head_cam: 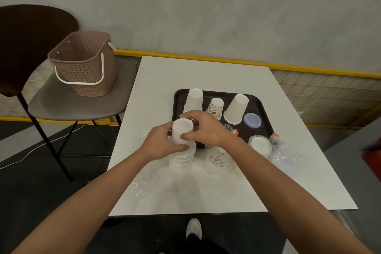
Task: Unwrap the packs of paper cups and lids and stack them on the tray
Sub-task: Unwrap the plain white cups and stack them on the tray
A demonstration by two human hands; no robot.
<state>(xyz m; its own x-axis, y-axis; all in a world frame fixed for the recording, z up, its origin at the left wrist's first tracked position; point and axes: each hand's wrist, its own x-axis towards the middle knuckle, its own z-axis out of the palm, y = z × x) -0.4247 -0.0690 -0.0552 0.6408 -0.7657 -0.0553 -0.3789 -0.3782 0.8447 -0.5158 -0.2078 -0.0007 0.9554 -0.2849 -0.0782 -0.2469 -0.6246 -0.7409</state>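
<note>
A stack of upside-down white paper cups (182, 158) stands on the white table just in front of the black tray (260, 109). My left hand (162, 142) grips the stack from the left. My right hand (203, 127) pinches the top cup (181, 131) from the right. On the tray stand a white cup stack (194, 99), a printed cup (215, 107), another white cup (237, 109) and a bluish lid (252, 120). A wrapped pack of printed cups (218, 161) and a wrapped pack of white lids (260, 145) lie by the tray's near edge.
Clear plastic wrap (142, 185) lies crumpled on the table at the near left, and more wrap (285, 156) at the right. A brown perforated basket (86, 62) sits on a chair (68, 103) to the left of the table. My shoe (193, 228) shows below the table edge.
</note>
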